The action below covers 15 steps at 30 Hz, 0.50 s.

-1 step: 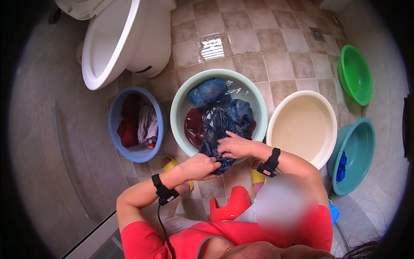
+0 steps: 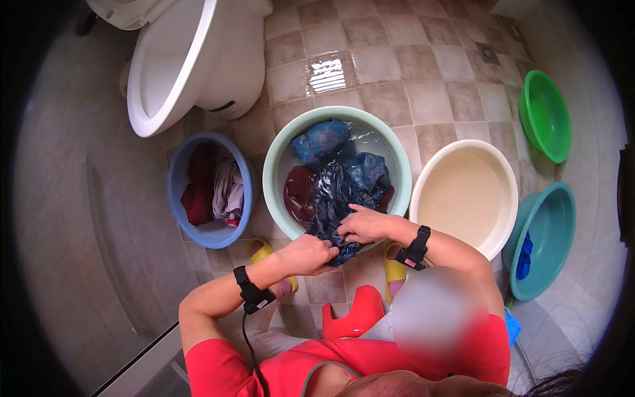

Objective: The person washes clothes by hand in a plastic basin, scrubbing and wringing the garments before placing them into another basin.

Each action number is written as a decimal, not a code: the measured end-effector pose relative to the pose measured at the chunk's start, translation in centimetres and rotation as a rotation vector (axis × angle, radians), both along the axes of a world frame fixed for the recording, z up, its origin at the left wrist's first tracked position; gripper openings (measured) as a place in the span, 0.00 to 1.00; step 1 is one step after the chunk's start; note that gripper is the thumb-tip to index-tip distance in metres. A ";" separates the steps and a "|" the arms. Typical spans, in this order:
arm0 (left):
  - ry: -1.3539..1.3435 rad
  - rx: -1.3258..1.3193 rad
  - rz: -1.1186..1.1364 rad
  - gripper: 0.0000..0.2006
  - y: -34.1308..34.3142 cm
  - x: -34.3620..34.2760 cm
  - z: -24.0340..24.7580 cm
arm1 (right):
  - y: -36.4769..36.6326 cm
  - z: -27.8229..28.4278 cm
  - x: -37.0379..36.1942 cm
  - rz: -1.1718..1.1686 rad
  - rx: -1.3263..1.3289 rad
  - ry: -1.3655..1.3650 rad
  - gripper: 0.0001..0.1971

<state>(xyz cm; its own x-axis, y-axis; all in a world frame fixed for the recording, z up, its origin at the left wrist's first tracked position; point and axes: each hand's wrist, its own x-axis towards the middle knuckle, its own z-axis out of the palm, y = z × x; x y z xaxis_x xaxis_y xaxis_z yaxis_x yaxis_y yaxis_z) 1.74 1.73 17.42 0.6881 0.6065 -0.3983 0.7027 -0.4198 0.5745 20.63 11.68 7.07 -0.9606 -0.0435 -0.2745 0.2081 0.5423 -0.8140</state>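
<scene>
A pale green basin [image 2: 270,178] of water stands on the floor in front of me. Draped over its near rim is a wet dark blue patterned garment [image 2: 331,192], its far end lying in the water. My left hand [image 2: 311,255] is closed on the garment's near end at the rim. To its right, my right hand [image 2: 364,223] presses curled fingers into the same cloth, with one finger sticking out. In the water around it lie blue patterned cloth bundles [image 2: 321,141] and dark red cloth [image 2: 299,192].
Left of the basin, a blue tub [image 2: 173,192] holds dark red and pale clothes. A cream basin [image 2: 463,198] with liquid stands right, beyond it a teal basin [image 2: 552,231] with blue cloth and a green basin [image 2: 549,119]. A toilet [image 2: 198,59] is far left; a red stool [image 2: 357,314] is near me.
My right hand has shifted very slightly to the right on the dark garment. My left hand looks unmoved.
</scene>
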 end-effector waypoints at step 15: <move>-0.056 0.073 -0.070 0.24 -0.3 1.4 4.6 | 3.9 -2.7 -0.4 -0.634 0.448 -0.137 0.06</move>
